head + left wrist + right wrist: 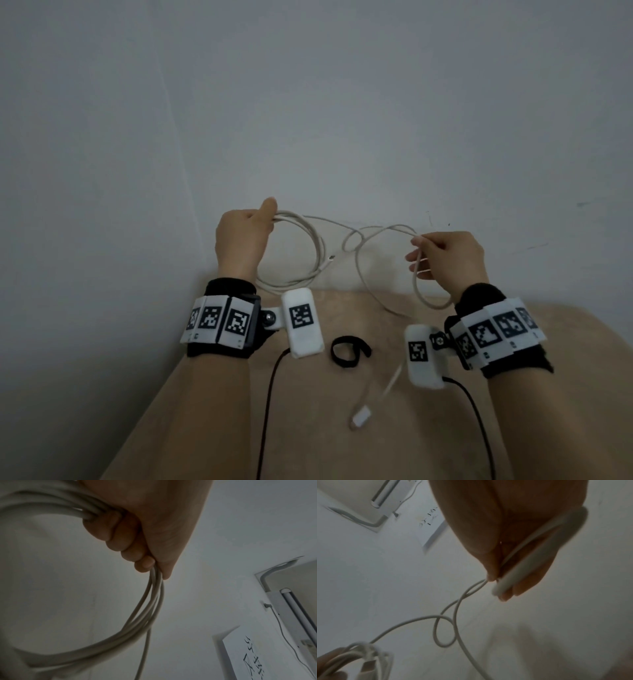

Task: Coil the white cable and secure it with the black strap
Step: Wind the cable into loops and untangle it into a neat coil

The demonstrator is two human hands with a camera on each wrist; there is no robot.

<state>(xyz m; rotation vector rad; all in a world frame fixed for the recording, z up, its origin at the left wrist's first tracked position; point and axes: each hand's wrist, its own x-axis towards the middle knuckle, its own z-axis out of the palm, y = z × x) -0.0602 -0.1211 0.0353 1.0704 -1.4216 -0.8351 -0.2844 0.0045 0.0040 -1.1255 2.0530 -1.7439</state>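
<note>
My left hand [241, 236] is raised above the table's far edge and grips several loops of the white cable [310, 246]; in the left wrist view the curled fingers [118, 536] clamp the coil [133, 630]. From there the loose cable runs right, with a small twist [444, 631], to my right hand [445, 257], which pinches it between thumb and fingers [489, 574]. A slack loop hangs below the right hand. The cable's far end with its white plug [361, 417] lies on the table. The black strap [349, 351], curled into a ring, lies on the table between my wrists.
The beige table [308, 455] is narrow, set against a pale wall [308, 102]. Black leads [267, 404] run from both wrist cameras toward me across the table. A paper sheet with writing [254, 660] hangs on the wall.
</note>
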